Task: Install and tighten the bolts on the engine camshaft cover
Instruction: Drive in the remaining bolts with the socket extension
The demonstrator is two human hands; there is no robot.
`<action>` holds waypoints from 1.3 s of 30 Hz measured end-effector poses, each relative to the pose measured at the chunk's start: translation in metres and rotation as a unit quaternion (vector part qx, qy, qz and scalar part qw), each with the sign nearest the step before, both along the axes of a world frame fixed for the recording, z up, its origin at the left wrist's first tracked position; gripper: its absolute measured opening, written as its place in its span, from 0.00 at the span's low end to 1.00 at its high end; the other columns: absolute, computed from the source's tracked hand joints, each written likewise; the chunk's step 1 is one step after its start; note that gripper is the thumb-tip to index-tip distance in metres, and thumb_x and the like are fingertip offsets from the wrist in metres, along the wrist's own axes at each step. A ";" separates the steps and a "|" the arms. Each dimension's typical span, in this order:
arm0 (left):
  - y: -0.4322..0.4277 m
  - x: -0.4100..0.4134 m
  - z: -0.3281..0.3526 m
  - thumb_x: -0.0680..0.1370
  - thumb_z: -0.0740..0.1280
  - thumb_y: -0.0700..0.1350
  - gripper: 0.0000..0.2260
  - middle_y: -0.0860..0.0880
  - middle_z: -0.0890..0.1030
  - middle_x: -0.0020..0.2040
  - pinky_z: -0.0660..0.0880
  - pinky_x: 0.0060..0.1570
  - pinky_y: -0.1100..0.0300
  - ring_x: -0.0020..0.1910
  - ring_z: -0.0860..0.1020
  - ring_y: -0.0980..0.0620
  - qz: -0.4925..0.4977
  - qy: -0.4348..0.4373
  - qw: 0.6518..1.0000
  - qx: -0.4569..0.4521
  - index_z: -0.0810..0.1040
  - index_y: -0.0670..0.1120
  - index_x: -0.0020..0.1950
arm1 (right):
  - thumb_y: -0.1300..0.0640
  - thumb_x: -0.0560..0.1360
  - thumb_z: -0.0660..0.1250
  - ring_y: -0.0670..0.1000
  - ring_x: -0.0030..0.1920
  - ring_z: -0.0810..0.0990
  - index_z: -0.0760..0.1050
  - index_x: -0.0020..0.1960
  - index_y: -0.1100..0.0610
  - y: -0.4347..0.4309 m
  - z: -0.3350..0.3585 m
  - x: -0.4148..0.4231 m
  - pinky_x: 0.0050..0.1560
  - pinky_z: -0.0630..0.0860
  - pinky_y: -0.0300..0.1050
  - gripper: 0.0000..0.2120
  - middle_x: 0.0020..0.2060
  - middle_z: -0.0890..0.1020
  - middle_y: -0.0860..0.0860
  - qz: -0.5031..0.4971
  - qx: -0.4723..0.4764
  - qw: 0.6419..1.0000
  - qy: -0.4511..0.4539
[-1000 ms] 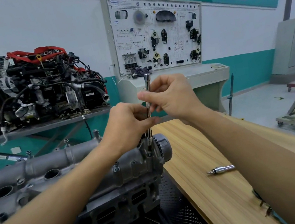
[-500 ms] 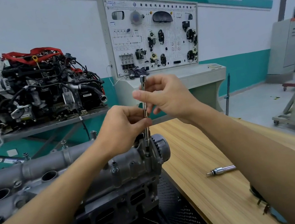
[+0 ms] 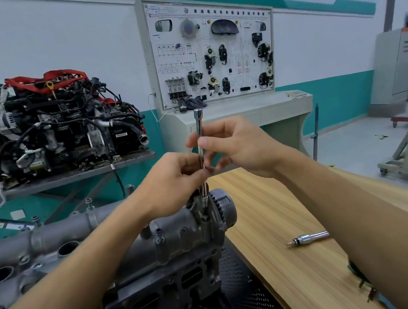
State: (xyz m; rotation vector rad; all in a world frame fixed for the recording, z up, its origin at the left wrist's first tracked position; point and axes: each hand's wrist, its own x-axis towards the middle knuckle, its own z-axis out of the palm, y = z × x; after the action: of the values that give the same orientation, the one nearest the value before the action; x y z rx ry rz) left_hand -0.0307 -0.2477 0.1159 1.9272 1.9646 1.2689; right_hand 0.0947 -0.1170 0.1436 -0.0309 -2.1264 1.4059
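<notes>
Grey cast aluminium, the camshaft cover [image 3: 174,241] lies on top of its engine, just beside the wooden bench [image 3: 277,223], its sprocket end nearest both hands. The left hand [image 3: 175,184] is curled round the lower part of a long chrome extension bar [image 3: 199,133], and the right hand [image 3: 240,148] pinches the shaft higher up between thumb and fingertips. The bar stands nearly upright, with its tip down at the cover's end corner beside the toothed sprocket [image 3: 223,205]. The bolt under the tip is hidden.

This looks like the run-down of one bolt by finger. To do it well, the lower hand should act only as a steady guide, holding the bar in line with the bolt, while the upper fingers do the twirling. It should turn freely; any early stiffness suggests a crossed thread, so back off and restart. Another bolt [image 3: 158,234] stands proud further along, so snug each one evenly before any final tightening.
</notes>
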 end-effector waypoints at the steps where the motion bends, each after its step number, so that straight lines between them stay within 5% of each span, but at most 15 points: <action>1: 0.002 0.000 -0.002 0.79 0.71 0.45 0.07 0.43 0.79 0.34 0.71 0.35 0.54 0.33 0.72 0.53 0.011 0.009 1.000 0.009 0.82 0.45 0.42 | 0.63 0.80 0.66 0.48 0.33 0.79 0.80 0.51 0.63 0.000 -0.002 0.000 0.31 0.76 0.39 0.05 0.42 0.83 0.56 -0.006 0.008 1.000 0.006; 5: 0.009 0.005 -0.010 0.73 0.77 0.49 0.08 0.52 0.76 0.27 0.67 0.28 0.61 0.27 0.68 0.57 0.062 -0.048 0.991 0.109 0.84 0.48 0.36 | 0.61 0.73 0.75 0.50 0.29 0.79 0.77 0.43 0.62 -0.002 -0.008 -0.007 0.28 0.74 0.39 0.08 0.30 0.82 0.55 -0.094 0.010 0.994 0.049; 8: 0.008 0.008 -0.009 0.76 0.74 0.43 0.05 0.48 0.86 0.35 0.81 0.39 0.51 0.35 0.83 0.48 0.070 -0.057 0.990 0.109 0.87 0.50 0.41 | 0.55 0.73 0.76 0.50 0.31 0.80 0.77 0.51 0.62 -0.001 -0.007 -0.008 0.29 0.75 0.38 0.13 0.38 0.84 0.53 -0.082 -0.005 0.996 0.034; 11: 0.004 0.002 0.002 0.81 0.68 0.41 0.08 0.49 0.88 0.43 0.81 0.45 0.58 0.44 0.85 0.54 0.030 -0.039 0.999 0.014 0.86 0.47 0.46 | 0.57 0.79 0.67 0.48 0.32 0.81 0.80 0.53 0.57 0.001 -0.003 -0.002 0.30 0.75 0.38 0.05 0.46 0.86 0.50 -0.014 0.008 1.000 0.011; 14: 0.002 0.002 0.009 0.82 0.66 0.41 0.08 0.47 0.86 0.43 0.75 0.36 0.61 0.36 0.80 0.59 0.007 0.002 0.999 -0.035 0.84 0.45 0.46 | 0.60 0.80 0.66 0.48 0.31 0.80 0.80 0.49 0.59 -0.001 -0.003 -0.001 0.29 0.74 0.38 0.05 0.41 0.86 0.50 -0.028 0.015 0.999 0.019; 18: 0.007 0.006 -0.005 0.75 0.75 0.48 0.10 0.46 0.77 0.27 0.65 0.27 0.62 0.26 0.66 0.56 0.074 0.000 0.996 0.058 0.83 0.44 0.38 | 0.55 0.72 0.77 0.48 0.27 0.77 0.75 0.40 0.58 -0.006 -0.008 -0.009 0.30 0.74 0.41 0.12 0.29 0.81 0.51 -0.133 0.035 0.989 0.063; 21: 0.005 0.005 -0.008 0.78 0.72 0.44 0.09 0.47 0.83 0.32 0.68 0.28 0.67 0.25 0.71 0.60 0.078 -0.018 0.993 0.091 0.84 0.45 0.39 | 0.54 0.76 0.73 0.47 0.30 0.79 0.78 0.49 0.55 -0.007 -0.006 -0.008 0.30 0.75 0.38 0.06 0.38 0.86 0.50 -0.079 0.023 0.996 0.037; 23: 0.001 0.005 -0.003 0.81 0.67 0.41 0.08 0.51 0.86 0.38 0.72 0.33 0.73 0.31 0.80 0.64 0.036 -0.013 0.998 0.041 0.84 0.45 0.45 | 0.58 0.80 0.67 0.46 0.32 0.78 0.79 0.52 0.53 -0.007 -0.003 -0.004 0.31 0.75 0.37 0.03 0.45 0.87 0.49 -0.027 0.026 0.999 0.014; 26: -0.001 0.001 0.003 0.83 0.65 0.41 0.08 0.49 0.86 0.45 0.79 0.45 0.60 0.43 0.84 0.57 0.006 0.025 0.999 -0.020 0.83 0.41 0.51 | 0.62 0.81 0.65 0.46 0.29 0.77 0.79 0.49 0.56 -0.008 -0.001 -0.002 0.30 0.73 0.37 0.05 0.42 0.87 0.50 -0.016 0.024 0.999 0.017; 30: 0.004 0.005 -0.006 0.78 0.72 0.48 0.12 0.42 0.73 0.29 0.65 0.30 0.57 0.27 0.65 0.54 0.055 0.027 0.997 0.050 0.82 0.41 0.40 | 0.60 0.72 0.76 0.49 0.25 0.77 0.75 0.37 0.58 -0.013 -0.008 -0.008 0.26 0.75 0.42 0.11 0.30 0.83 0.57 -0.119 0.032 0.988 0.092; 32: 0.003 0.007 -0.010 0.75 0.75 0.47 0.09 0.49 0.77 0.26 0.68 0.28 0.61 0.24 0.69 0.55 0.073 -0.024 0.991 0.108 0.84 0.42 0.39 | 0.56 0.68 0.80 0.49 0.26 0.77 0.74 0.36 0.56 -0.012 -0.012 -0.010 0.28 0.79 0.50 0.15 0.28 0.81 0.55 -0.167 0.040 0.979 0.111; 35: 0.000 0.004 -0.007 0.79 0.71 0.42 0.06 0.48 0.87 0.38 0.81 0.44 0.50 0.39 0.85 0.46 0.042 -0.010 0.997 0.063 0.86 0.41 0.47 | 0.52 0.72 0.77 0.46 0.29 0.78 0.78 0.47 0.55 -0.011 -0.013 -0.011 0.34 0.80 0.47 0.11 0.33 0.83 0.49 -0.131 0.021 0.987 0.086; 39: -0.003 0.003 0.001 0.82 0.65 0.40 0.07 0.50 0.86 0.45 0.78 0.49 0.60 0.44 0.83 0.60 -0.006 0.033 0.999 -0.002 0.83 0.41 0.52 | 0.60 0.82 0.64 0.44 0.33 0.75 0.78 0.53 0.54 -0.006 -0.008 -0.001 0.33 0.73 0.36 0.05 0.43 0.86 0.48 -0.020 0.046 0.998 0.047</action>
State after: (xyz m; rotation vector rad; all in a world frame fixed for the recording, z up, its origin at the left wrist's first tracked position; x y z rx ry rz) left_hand -0.0282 -0.2512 0.1170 2.0011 1.9822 1.2113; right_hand 0.0933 -0.1233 0.1359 0.0269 -2.0986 1.2608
